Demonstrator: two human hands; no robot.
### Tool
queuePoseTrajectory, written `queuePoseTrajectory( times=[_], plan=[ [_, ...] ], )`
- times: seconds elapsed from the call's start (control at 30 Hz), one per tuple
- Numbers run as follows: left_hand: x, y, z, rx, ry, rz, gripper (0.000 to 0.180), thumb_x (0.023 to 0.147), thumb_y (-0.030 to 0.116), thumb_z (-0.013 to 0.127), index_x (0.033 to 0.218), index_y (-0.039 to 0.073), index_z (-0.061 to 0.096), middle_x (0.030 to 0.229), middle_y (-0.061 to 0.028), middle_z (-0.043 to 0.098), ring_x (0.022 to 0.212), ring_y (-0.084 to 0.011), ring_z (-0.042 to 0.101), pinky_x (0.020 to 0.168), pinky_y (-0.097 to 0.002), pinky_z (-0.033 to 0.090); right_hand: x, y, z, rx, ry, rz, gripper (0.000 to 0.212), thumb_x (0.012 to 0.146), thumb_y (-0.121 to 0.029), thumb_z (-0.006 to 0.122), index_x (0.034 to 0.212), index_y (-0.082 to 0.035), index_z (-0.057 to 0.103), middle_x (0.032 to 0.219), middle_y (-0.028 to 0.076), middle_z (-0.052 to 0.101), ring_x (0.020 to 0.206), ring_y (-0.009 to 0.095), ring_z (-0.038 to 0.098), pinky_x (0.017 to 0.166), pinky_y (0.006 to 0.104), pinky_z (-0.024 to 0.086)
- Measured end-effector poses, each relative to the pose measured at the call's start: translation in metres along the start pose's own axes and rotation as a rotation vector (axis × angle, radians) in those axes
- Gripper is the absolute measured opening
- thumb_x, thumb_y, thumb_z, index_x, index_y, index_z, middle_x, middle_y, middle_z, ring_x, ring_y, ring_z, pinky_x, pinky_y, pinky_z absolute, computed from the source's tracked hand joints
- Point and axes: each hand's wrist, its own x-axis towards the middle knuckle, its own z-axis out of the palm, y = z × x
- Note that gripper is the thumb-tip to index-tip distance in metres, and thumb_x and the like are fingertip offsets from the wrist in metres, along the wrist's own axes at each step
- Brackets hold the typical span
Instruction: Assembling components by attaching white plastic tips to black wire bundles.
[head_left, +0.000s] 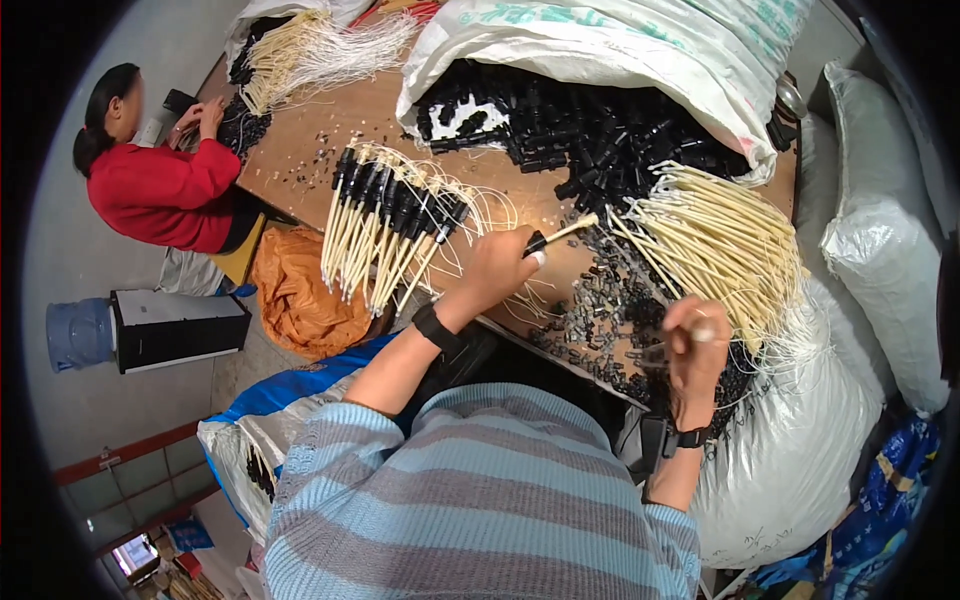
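Observation:
My left hand [500, 265] is closed around a black plastic fitting [536, 243] with a cream stick [572, 231] poking out toward the right. My right hand [697, 345] has its fingers curled together above the table's near edge; what they grip, if anything, is too small to make out. Between and below my hands spreads a heap of small dark and clear plastic parts [600, 315]. Just beyond my right hand lies a thick bundle of cream sticks [710, 245] with white cords [800, 340] trailing off it. Left of my left hand, cream sticks with black fittings [385, 215] lie in a row, cords looped among them.
A white woven sack [600, 40] spills black fittings [590, 130] at the back. Far left, a person in red [165, 195] works at the table [300, 165]. Full white sacks [800, 470] crowd the right; an orange sack [305, 290] and water dispenser [180, 325] stand left.

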Motion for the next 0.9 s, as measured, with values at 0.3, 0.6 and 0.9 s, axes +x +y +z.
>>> queuePoseTrajectory(
  times=[0.3,0.6,0.9],
  plan=[
    [0.006,0.050,0.001,-0.523,-0.139,-0.224,0.016,0.076,0.005,0.069,0.091,-0.001,0.068,0.070,-0.0014,0.062,0.065,-0.0048,0.053,0.058,-0.0233,0.044,0.005,0.045,0.049,-1.233,-0.067,-0.005,0.025,0.075,-0.011,0.069,0.100,-0.009,0.065,0.066,0.014,0.062,0.059,0.032,0.062,0.052,0.0391,0.047],
    [-0.006,0.034,0.006,-0.015,-0.013,0.147,0.036,0.070,-0.004,0.054,0.104,0.005,0.064,0.088,-0.0142,0.063,0.091,-0.0357,0.059,0.076,-0.0433,0.048,0.011,0.049,0.046,-1.365,0.011,-0.277,0.015,0.081,-0.008,0.065,0.094,-0.005,0.071,0.071,0.016,0.065,0.058,0.028,0.064,0.054,0.0333,0.050],
    [-0.006,0.046,0.006,-0.034,-0.025,0.224,0.036,0.070,-0.008,0.054,0.100,0.007,0.066,0.085,-0.0125,0.063,0.087,-0.0335,0.061,0.073,-0.0419,0.049,0.012,0.055,0.050,-1.327,-0.077,-0.223,0.012,0.081,-0.009,0.067,0.091,-0.004,0.070,0.071,0.016,0.065,0.061,0.029,0.065,0.056,0.0346,0.050]
  ],
)
